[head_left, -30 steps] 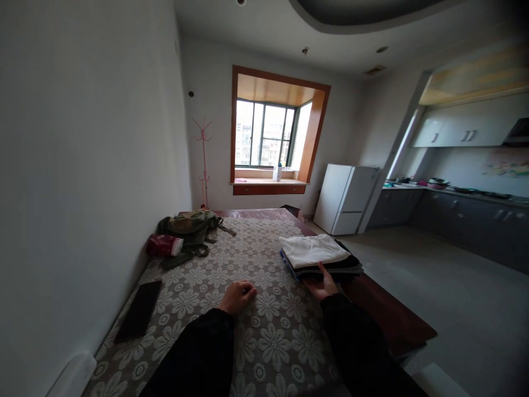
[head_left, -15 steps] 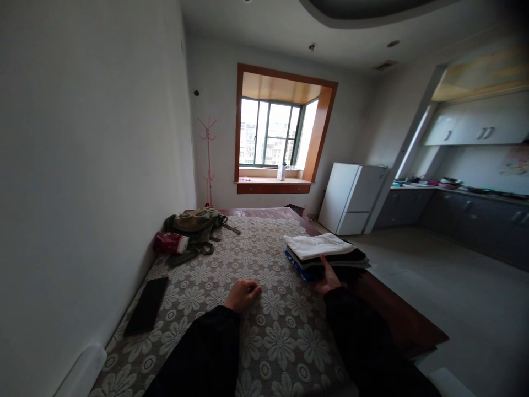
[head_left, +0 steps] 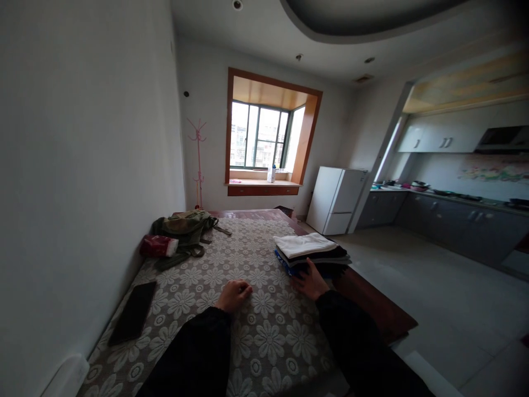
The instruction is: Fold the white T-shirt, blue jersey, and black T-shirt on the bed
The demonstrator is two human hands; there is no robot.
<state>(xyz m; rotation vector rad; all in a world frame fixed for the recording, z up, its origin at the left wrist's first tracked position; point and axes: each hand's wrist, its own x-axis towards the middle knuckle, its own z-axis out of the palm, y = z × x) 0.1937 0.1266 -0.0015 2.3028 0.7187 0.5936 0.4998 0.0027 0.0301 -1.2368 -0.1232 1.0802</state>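
On the flower-patterned tablecloth (head_left: pixel 268 336) rests my left hand (head_left: pixel 235 295), its fingers curled into a loose fist with nothing visible in it. My right hand (head_left: pixel 312 281) is at the near side of a stack of folded clothes (head_left: pixel 314 256), fingers spread and thumb up. It seems to touch the cloth beside the stack; whether it touches the clothes I cannot tell. A white folded garment (head_left: pixel 306 244) lies on top, with black, grey and blue ones beneath.
A dark phone-like slab (head_left: pixel 133 313) lies at the left by the wall. Behind it are a red tissue pack (head_left: pixel 159 246) and a green backpack (head_left: pixel 185 226). The bare wooden table edge (head_left: pixel 376 303) runs along the right. Beyond stands a white fridge (head_left: pixel 336 201).
My right hand has turned from thumb-up beside the stack to a spread, palm-down pose in front of it. The view has swung slightly right. My left hand stays on the cloth.
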